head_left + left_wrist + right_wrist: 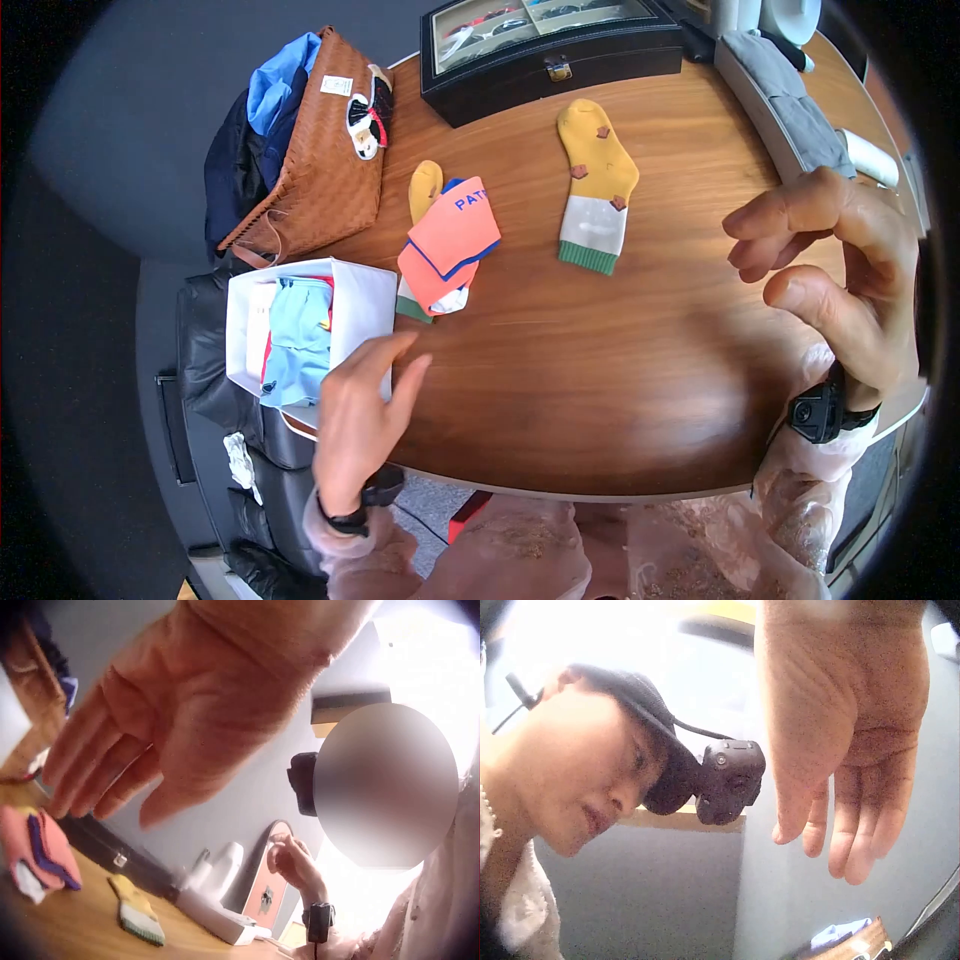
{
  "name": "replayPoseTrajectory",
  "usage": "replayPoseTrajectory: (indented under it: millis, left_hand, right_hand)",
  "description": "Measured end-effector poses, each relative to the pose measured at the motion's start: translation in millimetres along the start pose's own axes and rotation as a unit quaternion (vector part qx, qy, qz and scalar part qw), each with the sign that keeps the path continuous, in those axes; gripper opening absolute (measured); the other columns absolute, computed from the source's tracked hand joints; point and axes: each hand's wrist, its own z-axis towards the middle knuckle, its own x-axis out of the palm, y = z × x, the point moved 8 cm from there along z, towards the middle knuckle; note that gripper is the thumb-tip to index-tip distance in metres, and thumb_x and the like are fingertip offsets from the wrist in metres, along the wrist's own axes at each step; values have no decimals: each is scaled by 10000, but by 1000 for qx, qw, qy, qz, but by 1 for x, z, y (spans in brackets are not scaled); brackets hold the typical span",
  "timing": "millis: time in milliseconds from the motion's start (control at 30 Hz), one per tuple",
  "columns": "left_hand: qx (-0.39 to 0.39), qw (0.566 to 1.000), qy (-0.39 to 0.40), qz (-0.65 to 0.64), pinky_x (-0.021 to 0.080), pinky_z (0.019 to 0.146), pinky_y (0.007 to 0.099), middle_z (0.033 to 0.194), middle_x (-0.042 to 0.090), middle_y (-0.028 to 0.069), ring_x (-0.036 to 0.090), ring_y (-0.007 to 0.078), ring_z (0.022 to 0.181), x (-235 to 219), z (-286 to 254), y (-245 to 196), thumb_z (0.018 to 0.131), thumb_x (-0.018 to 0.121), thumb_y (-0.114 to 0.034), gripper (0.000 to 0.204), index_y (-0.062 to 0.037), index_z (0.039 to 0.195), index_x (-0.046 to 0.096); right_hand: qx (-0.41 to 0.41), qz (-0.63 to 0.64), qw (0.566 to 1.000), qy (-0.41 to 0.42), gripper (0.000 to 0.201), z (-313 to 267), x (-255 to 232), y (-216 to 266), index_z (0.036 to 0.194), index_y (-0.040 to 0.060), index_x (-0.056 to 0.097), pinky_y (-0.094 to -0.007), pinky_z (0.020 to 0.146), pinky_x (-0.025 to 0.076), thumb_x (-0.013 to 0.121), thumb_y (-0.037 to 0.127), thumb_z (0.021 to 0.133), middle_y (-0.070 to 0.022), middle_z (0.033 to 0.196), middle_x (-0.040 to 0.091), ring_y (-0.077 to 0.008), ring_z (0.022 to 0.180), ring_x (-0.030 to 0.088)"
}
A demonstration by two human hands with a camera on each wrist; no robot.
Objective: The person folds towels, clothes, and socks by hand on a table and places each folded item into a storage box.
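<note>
My left hand (362,415) hovers with relaxed fingers beside the white box (365,310), holding nothing; the left wrist view shows its palm (195,705). At the right my right hand (840,270) is raised over the table, fingers bent loosely and thumb apart, nothing between them; its palm (847,712) shows in the right wrist view. A yellow, white and green sock (598,180) lies flat mid-table. Left of it, folded coral socks with blue edges (455,235) lie across another yellow sock (425,188), partly hidden. Folded light blue cloth (300,335) sits in the white box.
A brown woven basket (335,190) with dark and blue clothing stands at the back left. Behind the socks is a black glass-topped case (555,75). A long box of grey cloth (785,105) and a white cylinder (868,158) are at the right, near the table edge.
</note>
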Motion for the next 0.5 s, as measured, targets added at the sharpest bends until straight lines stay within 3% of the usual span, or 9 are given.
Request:
replayPoseTrajectory:
  millis: [133,200,300,433,500]
  left_hand:
    - [24,997,-19,64,470,811,366,1022,610,187,597,341,924,32,34,-5,764,662,-98,337,6,1074,578]
    - [61,992,-68,90,434,871,393,1192,515,196,513,368,1061,43,54,-4,727,695,-139,510,-22,1185,503]
    - [100,982,-91,135,434,857,415,1303,408,186,446,382,1118,66,85,8,732,683,-136,540,-18,1214,469]
    - [98,986,-49,130,450,822,417,1208,495,200,514,359,1044,74,111,23,753,638,-95,464,-22,1189,496]
    - [103,992,-53,58,474,753,398,1018,605,197,591,351,897,60,119,20,773,582,-56,328,-11,1096,557]
  right_hand:
    - [3,14,1000,12,402,-2,3,2,884,-32,620,-265,618,503,689,337,742,-128,773,637,-183,664,637]
    - [-12,38,999,-6,386,-4,0,6,880,-36,623,-267,613,503,703,311,730,-127,756,636,-183,656,635]
    - [-18,31,999,-25,375,-6,-6,8,860,-38,626,-266,610,501,710,299,720,-124,741,634,-183,657,635]
    - [-28,28,999,-37,360,-6,-14,7,847,-42,627,-267,597,499,707,283,716,-120,738,634,-179,641,631]
    - [-33,43,998,-11,350,-3,-11,7,844,-46,624,-264,595,504,701,272,720,-126,745,641,-185,645,640]
